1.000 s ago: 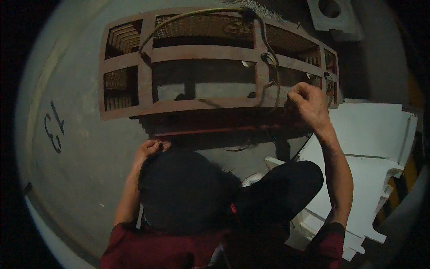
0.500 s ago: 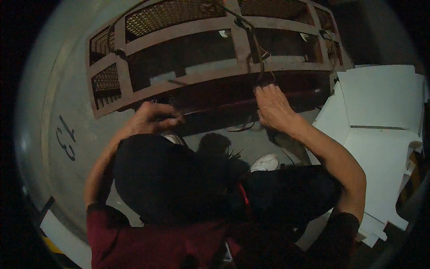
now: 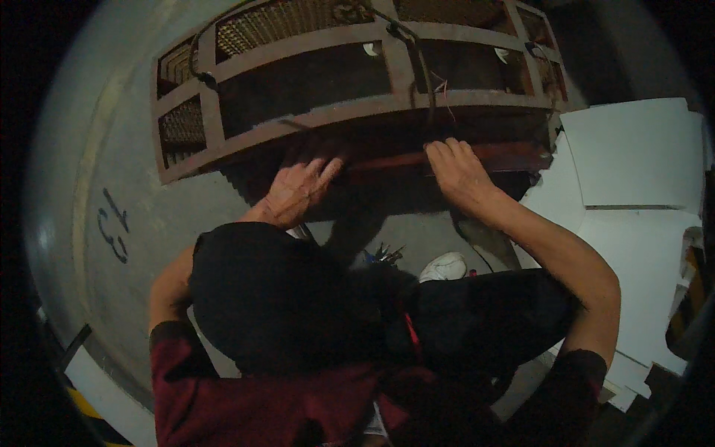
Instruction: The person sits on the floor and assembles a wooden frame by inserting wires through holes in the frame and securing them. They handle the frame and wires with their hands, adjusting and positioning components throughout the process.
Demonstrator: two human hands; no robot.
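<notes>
Across the upper middle of the frame sits a brown, slatted wooden framework with woven panels [image 3: 401, 71], probably heavy and stiff, best held by its thick rails, since the weave looks more fragile. Below it, a dark red, glossy panel [image 3: 387, 160] may be slippery. At centre-left, the left hand [image 3: 298, 186] reaches toward it; right of centre, the right hand [image 3: 462, 175] curls its fingers there. Shadow hides both sets of fingertips, so I cannot tell whether either grips.
</notes>
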